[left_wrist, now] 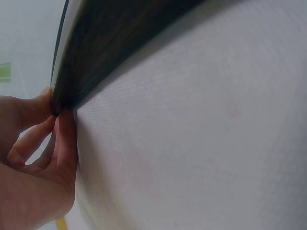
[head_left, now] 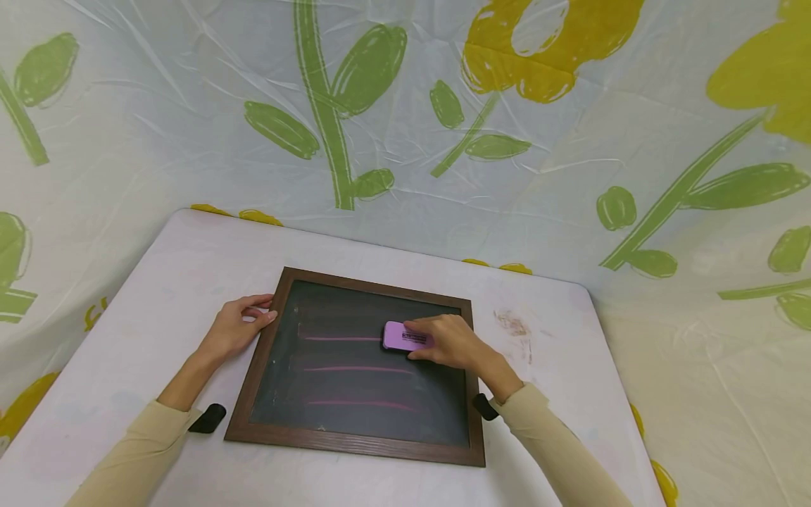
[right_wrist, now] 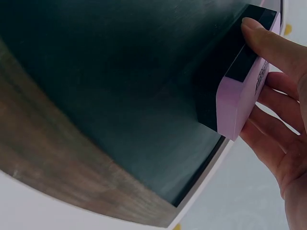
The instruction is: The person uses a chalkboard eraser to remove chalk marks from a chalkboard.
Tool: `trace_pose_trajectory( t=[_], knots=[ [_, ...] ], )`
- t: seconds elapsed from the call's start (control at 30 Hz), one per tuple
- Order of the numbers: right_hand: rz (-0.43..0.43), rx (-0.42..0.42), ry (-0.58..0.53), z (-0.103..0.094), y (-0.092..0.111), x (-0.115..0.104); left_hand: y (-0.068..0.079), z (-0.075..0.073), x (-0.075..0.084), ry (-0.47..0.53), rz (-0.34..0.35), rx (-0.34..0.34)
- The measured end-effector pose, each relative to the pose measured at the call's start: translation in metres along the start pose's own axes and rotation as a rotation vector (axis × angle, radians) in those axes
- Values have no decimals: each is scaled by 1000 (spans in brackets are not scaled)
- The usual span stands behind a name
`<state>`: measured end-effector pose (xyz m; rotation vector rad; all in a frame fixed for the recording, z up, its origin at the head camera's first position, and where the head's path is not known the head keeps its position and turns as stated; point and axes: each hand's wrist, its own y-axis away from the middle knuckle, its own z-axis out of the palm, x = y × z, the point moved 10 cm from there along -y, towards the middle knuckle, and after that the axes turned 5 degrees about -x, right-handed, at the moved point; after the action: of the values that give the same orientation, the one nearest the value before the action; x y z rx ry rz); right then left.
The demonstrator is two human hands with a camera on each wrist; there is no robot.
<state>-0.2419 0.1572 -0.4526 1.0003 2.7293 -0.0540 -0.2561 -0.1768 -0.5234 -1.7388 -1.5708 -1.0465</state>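
A small chalkboard (head_left: pixel 355 415) in a brown wooden frame (head_left: pixel 355 442) lies on the white-covered table. Three pink chalk lines (head_left: pixel 357 369) run across its dark surface, the top one reaching the eraser. My right hand (head_left: pixel 451 341) grips a purple eraser (head_left: pixel 398 336) with a black underside, its thumb on one side and fingers on the other. In the right wrist view, the eraser (right_wrist: pixel 235 103) is against the board. At the frame's left edge, my left hand (head_left: pixel 233 328) pinches the wood between thumb and fingers; the left wrist view shows this hand (left_wrist: pixel 45 158) at the frame's edge.
A brownish smudge (head_left: pixel 512 324) marks the tabletop right of the board. The table (head_left: pixel 538 436) has rounded far corners and meets a flower-printed cloth (head_left: pixel 405 232) hanging behind it and at the sides. Black devices (head_left: pixel 208 419) are worn at both wrists.
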Motion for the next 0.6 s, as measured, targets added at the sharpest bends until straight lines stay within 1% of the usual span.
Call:
trace_pose_trajectory(
  t=[0.17,0.37,0.6],
  knots=[
    [6,-15,-20,2,-7,-3,1,0,1,-2,6,6],
    [0,-20,-13,3,-14,-8,1,0,-1,-5,13,11],
    [-12,-46,-21,6,-24,-15,1,0,-1,-2,7,11]
  ],
)
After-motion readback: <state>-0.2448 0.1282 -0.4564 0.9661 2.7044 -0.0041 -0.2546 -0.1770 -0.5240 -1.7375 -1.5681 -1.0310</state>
